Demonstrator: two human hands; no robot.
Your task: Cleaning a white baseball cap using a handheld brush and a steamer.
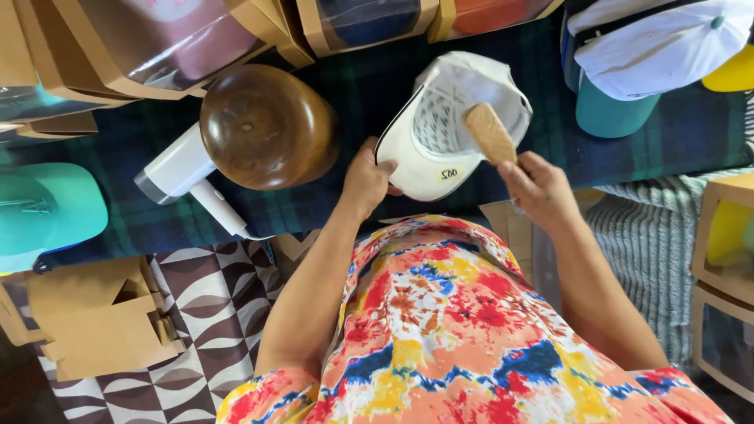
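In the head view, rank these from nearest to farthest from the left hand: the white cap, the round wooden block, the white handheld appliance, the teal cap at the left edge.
From the left hand:
1. White cap, held by its brim, to the right.
2. Round wooden block, up and left.
3. White handheld appliance, further left.
4. Teal cap, at the far left edge.
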